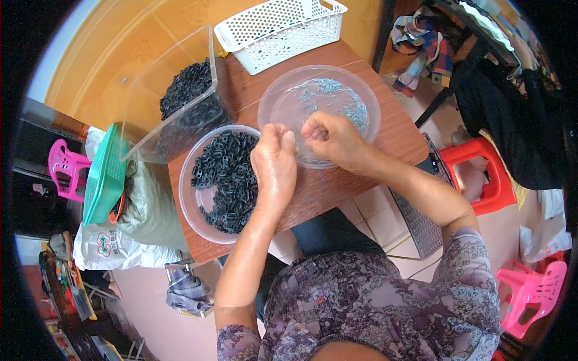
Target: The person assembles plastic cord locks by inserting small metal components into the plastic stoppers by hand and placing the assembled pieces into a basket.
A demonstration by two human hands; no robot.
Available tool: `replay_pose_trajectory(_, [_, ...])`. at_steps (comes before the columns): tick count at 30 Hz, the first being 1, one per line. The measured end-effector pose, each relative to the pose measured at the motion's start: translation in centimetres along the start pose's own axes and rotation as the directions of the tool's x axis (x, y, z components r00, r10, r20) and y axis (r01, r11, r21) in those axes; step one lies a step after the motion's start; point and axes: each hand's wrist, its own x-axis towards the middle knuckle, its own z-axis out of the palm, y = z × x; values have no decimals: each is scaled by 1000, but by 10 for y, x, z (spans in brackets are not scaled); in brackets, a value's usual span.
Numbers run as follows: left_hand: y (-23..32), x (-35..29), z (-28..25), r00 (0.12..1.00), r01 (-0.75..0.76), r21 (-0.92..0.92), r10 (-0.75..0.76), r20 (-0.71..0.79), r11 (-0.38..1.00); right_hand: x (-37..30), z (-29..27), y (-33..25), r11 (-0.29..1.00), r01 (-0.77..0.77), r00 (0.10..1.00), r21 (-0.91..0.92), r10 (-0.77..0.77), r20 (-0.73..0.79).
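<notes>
Two hands almost meeting between two clear bowls

Near the centre of the frame, just apart from each other: left hand [274, 159] and right hand [337, 138], both with fingers curled and fingertips drawn together. Anything between those fingertips too small to make out. Left hand over the gap between the bowls, overlapping the right edge of the left one; right hand over the near part of the other.

Left of centre, on the brown bench [313, 192]: a round clear bowl [186, 210] full of small black pieces [232, 180] with holes, heaped unevenly around a bare patch of bottom. Right of centre, towards the top: a wider clear bowl [283, 111], with thin light-blue slivers [355, 111] strewn over its far and right sides.

Upper left: a clear rectangular bin [144, 114], tilted, with a heap of similar black bits [186, 90] inside. Top centre, at the far edge of the bench: a white perforated basket [289, 42].

Around the bench: at left, a green basket [102, 180] above a white sack [120, 246]; at right, a red stool [500, 180]; at lower right, a pink chair [539, 295]; at lower left, a crumpled grey cloth [188, 290].
</notes>
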Motion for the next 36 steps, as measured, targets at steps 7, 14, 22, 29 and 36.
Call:
replay_pose_trajectory(7, [4,-18,2,999,-30,-142,34,23,989,-12,-1,-16,996,34,998,-86,-38,-52])
replay_pose_trajectory(14, [9,-32,-8,978,207,-375,-198,63,904,-28,8,-30,928,214,977,-306,-210,47])
replay_pose_trajectory(22, [19,-44,-17,983,149,-499,-184,-23,854,-27,19,-42,879,356,928,-317,-372,12])
replay_pose_trajectory(29, [26,-55,-38,982,137,-528,-185,-37,838,-30,29,-54,942,269,962,-199,-272,14])
replay_pose_trajectory(36, [-23,-58,-139,955,90,-75,-107,-277,993,-31,30,-42,986,117,993,-120,-116,15])
